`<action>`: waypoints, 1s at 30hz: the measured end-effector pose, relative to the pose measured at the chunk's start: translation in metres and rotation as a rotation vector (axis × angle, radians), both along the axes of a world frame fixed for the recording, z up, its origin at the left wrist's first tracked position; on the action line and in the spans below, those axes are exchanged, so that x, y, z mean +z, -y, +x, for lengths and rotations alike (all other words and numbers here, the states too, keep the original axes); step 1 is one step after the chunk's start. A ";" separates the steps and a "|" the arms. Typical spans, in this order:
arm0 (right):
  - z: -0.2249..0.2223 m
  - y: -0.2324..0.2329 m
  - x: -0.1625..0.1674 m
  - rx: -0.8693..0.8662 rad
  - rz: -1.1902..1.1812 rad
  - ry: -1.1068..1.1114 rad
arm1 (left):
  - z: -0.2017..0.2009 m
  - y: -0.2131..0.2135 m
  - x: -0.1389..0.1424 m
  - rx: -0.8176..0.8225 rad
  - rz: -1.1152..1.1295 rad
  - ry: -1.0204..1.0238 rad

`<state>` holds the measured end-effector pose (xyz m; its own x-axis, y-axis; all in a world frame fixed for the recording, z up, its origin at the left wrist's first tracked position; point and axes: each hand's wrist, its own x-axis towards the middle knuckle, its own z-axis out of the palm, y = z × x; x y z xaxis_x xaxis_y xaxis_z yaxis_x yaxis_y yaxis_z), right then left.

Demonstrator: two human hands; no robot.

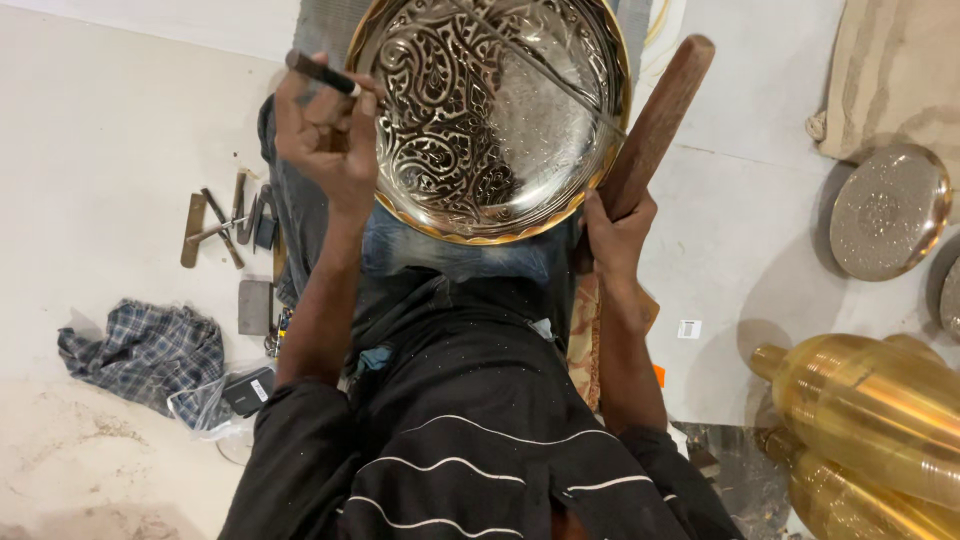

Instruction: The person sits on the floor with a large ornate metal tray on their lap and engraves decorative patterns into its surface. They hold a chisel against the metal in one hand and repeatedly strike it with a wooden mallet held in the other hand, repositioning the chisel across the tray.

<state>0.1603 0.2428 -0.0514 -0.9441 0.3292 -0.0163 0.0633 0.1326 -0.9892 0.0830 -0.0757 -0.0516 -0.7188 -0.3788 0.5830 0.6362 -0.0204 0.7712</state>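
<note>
A round engraved metal tray [490, 115] with a gold rim rests on the person's lap, tilted toward the camera. At lower right lie 2 shiny brass vessels [870, 410], with a round metal plate [888, 212] on the floor above them. A checked cloth [145, 352] lies at left, below a few small hand tools [222, 225]. The right hand [618, 235] is closed around a wooden mallet [655, 125] beside the tray's right edge. The left hand [325, 135] grips a thin chisel [322, 72], its tip touching the tray's left rim.
</note>
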 end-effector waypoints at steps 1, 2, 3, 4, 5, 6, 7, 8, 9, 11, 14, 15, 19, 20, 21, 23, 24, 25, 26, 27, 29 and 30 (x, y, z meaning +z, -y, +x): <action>0.006 0.006 -0.002 -0.003 0.002 -0.006 | -0.001 0.004 0.003 0.017 -0.025 -0.022; 0.009 0.009 -0.002 -0.008 0.003 -0.014 | -0.004 0.005 0.007 0.032 -0.053 -0.046; 0.012 0.012 -0.001 -0.019 0.004 -0.021 | -0.003 0.003 0.012 0.039 -0.080 -0.069; 0.013 0.011 0.003 -0.004 -0.034 0.039 | 0.001 -0.004 0.015 0.094 -0.153 -0.098; 0.013 0.007 0.008 0.012 -0.074 0.098 | 0.001 -0.013 0.018 0.151 -0.228 -0.127; 0.015 0.007 0.012 0.028 -0.117 0.161 | 0.002 -0.021 0.020 0.203 -0.307 -0.152; 0.018 0.007 0.016 -0.001 -0.114 0.124 | 0.013 -0.031 0.019 0.049 -0.189 0.004; 0.022 0.006 0.021 -0.029 -0.109 0.084 | 0.027 -0.042 0.019 -0.111 -0.069 0.154; 0.026 0.007 0.024 -0.051 -0.106 0.040 | 0.037 -0.050 0.018 -0.261 0.039 0.245; 0.041 0.019 0.023 -0.133 -0.253 -0.092 | 0.045 -0.052 0.015 -0.444 0.104 0.439; 0.059 0.044 0.004 -0.103 -0.330 -0.325 | 0.046 -0.052 0.008 -0.571 -0.075 0.627; 0.062 0.051 -0.004 -0.065 -0.331 -0.410 | 0.043 -0.052 0.008 -0.604 -0.155 0.609; 0.064 0.071 -0.045 0.082 -0.140 -0.211 | 0.036 -0.052 0.007 -0.638 -0.428 0.269; 0.065 0.071 -0.052 0.120 -0.049 -0.174 | 0.037 -0.052 0.008 -0.634 -0.477 0.293; 0.067 0.071 -0.058 0.122 -0.124 -0.182 | 0.038 -0.050 0.008 -0.629 -0.529 0.316; 0.067 0.066 -0.063 0.120 -0.268 -0.202 | 0.038 -0.046 0.009 -0.629 -0.590 0.385; 0.069 0.063 -0.062 0.096 -0.253 -0.182 | 0.039 -0.045 0.007 -0.642 -0.593 0.440; 0.069 0.058 -0.060 0.076 -0.241 -0.172 | 0.039 -0.044 0.006 -0.650 -0.601 0.488; 0.067 0.053 -0.055 0.060 -0.231 -0.163 | 0.039 -0.043 0.004 -0.663 -0.548 0.451; 0.065 0.047 -0.049 0.074 -0.081 -0.188 | 0.039 -0.044 0.001 -0.676 -0.493 0.419; 0.062 0.036 -0.032 0.105 0.218 -0.225 | 0.041 -0.045 -0.005 -0.660 -0.494 0.409; 0.057 0.033 -0.024 0.123 0.329 -0.172 | 0.040 -0.045 -0.008 -0.622 -0.558 0.415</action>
<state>0.2177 0.2096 -0.0751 -0.9567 0.1744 0.2331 -0.1360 0.4403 -0.8875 0.1233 -0.0303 -0.0597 -0.8898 0.4020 0.2159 0.3068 0.1768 0.9352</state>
